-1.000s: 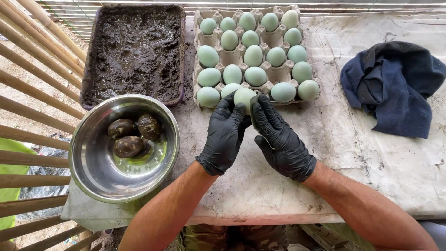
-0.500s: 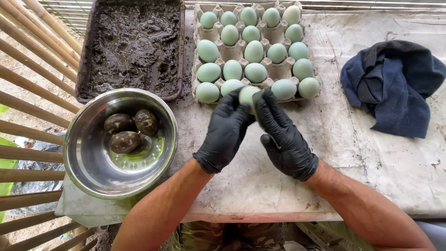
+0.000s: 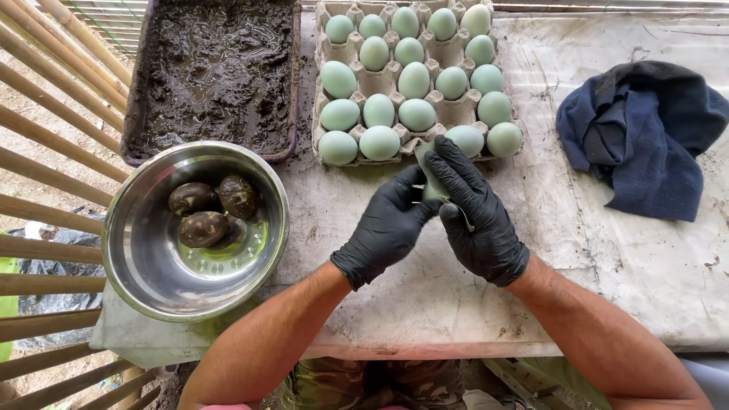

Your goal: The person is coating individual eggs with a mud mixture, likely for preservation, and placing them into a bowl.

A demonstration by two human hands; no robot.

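Head view. Both hands in black gloves are closed around one pale blue-green egg [image 3: 430,181], held just off the near edge of the grey pulp egg tray [image 3: 328,15]. The right hand [image 3: 474,209] wraps the egg from above and the side; the left hand [image 3: 386,226] pinches it from below with thumb and fingertips. Only a sliver of shell shows between the fingers.

Handling, judged: shell is rigid but brittle, light, smooth and likely slick against glove rubber. Best held across the broad middle with spread fingers, light pressure, no point load at the ends.

Positions relative to the tray: egg and hands sit directly in front of it over the pale stained counter [image 3: 425,304]. Dark mud-filled rectangular tub [image 3: 213,72] lies just left of the tray. Round steel bowl [image 3: 152,285] with three mud-coated eggs [image 3: 205,212] lies front-left. Crumpled dark blue cloth [image 3: 645,137] lies well to the right.
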